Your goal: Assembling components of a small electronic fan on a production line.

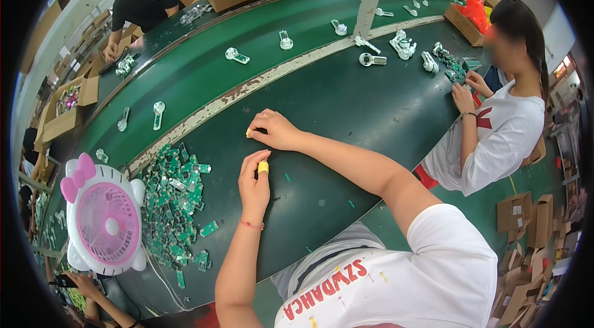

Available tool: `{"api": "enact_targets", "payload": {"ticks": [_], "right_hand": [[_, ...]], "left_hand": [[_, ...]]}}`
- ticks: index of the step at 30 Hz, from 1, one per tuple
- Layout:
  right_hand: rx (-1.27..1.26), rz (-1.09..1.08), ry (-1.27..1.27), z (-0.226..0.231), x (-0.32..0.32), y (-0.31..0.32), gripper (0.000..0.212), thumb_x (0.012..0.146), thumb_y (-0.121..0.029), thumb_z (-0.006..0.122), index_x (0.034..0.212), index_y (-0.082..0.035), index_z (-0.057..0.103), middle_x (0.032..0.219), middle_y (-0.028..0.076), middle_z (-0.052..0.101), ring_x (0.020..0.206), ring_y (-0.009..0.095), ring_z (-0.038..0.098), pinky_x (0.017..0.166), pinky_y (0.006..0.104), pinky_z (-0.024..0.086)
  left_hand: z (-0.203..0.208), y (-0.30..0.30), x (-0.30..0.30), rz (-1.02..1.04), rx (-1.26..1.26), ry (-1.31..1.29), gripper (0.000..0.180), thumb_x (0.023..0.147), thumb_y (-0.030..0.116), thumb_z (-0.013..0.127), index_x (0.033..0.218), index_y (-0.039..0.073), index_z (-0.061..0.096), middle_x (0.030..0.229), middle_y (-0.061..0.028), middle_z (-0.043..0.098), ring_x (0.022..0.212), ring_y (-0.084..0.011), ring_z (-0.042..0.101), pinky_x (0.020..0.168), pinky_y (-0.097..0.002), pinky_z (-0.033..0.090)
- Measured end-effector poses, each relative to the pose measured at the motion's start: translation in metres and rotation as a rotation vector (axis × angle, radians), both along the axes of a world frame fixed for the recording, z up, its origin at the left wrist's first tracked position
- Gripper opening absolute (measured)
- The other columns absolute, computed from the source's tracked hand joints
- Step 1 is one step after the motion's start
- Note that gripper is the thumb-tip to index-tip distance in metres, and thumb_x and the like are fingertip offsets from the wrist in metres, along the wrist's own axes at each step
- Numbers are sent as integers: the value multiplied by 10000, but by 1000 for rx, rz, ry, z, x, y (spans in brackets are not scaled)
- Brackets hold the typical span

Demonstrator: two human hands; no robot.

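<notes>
My left hand (252, 187) hovers over the dark green table, just right of a heap of small green circuit boards (173, 198). Its fingers are curled together, and a yellow wrap (263, 166) covers part of the thumb. A little farther off is my right hand (276, 130), its thumb and fingers closed toward each other, a bit of yellow at the tip. Whatever either hand may hold is hidden or too small to make out. The two hands are apart. One loose circuit board (209, 228) lies at the heap's near edge.
A white and pink fan (110, 220) stands left of the heap. Beyond a chipped metal rail (229, 94), a green conveyor belt (198, 80) carries white handheld parts (237, 56). A co-worker (501, 111) sits at the right beside more parts; another person (145, 3) works across the belt.
</notes>
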State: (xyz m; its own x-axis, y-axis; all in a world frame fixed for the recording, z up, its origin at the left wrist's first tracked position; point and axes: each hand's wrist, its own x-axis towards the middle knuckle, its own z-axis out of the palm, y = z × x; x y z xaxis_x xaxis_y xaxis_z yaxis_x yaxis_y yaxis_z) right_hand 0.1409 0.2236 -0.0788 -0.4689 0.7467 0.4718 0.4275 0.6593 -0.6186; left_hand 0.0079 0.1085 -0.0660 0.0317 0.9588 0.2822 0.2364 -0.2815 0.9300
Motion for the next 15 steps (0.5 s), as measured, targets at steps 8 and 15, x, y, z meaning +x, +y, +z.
{"api": "enact_targets", "payload": {"ticks": [8,15], "right_hand": [[16,-15,43,-1,0,0,144,811,-238,619,810,-101,662,782,37,595,865,250,537,787,378,426],[-19,-14,9,0,2,1,158,819,-256,608,807,-108,663,762,38,584,846,241,536,775,372,425]], "left_hand": [[-1,-1,0,-11,-4,-15,306,786,-90,454,1006,29,630,1068,-87,589,1014,-197,569,888,-271,432],[17,-6,6,17,-229,-592,474,941,106,404,1390,58,262,1271,-136,490,1078,-186,524,937,-292,379]]}}
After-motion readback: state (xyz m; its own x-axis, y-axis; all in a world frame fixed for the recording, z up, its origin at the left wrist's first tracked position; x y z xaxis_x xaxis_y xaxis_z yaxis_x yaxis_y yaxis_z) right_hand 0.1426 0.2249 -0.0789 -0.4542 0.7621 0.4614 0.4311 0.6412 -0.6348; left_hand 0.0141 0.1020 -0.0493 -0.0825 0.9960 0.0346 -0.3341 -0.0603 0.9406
